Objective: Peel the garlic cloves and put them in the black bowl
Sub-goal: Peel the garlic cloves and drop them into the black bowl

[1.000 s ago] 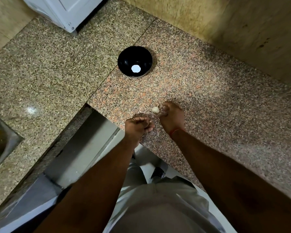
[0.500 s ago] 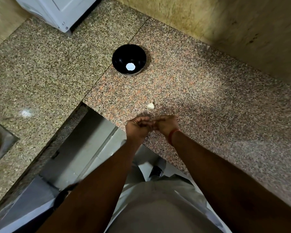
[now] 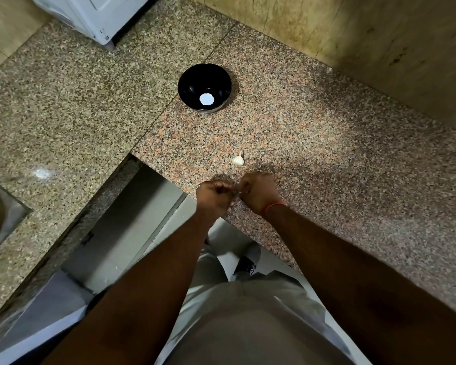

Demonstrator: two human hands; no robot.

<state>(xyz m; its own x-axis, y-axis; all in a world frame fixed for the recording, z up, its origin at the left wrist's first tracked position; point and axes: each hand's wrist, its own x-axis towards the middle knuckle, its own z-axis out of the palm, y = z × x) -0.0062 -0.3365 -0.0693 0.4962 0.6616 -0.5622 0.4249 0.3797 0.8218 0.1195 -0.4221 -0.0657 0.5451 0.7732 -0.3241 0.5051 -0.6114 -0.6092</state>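
Head view, looking steeply down. Both hands meet over the near edge of the tabletop, fingers curled inward and knuckles up. The left hand and right hand almost touch at the fingertips. Between them something small and pale shows; likely a garlic clove being worked, but it is too small to tell, so what each hand grips cannot be confirmed. Judged step: picking skin off a clove, held low over the stone so scraps fall there.

1 garlic piece lies loose on the tabletop just beyond the hands, apart from both. Off-white, papery, teardrop form with a thin tail pointing away; it looks unpeeled. Kept near, probably as next in line.

The black bowl sits farther back, well apart from the hands, on the seam between 2 slabs. Round, glossy, dark inside, with 1 bright white round patch at the bottom; whether that is a reflection or a marking cannot be told. No clove is clearly seen in it.

Tabletop is polished speckled granite, pinkish on the right slab, greyer on the left. A red thread circles the right wrist. White appliance at the far left corner; steel sink at the left edge.
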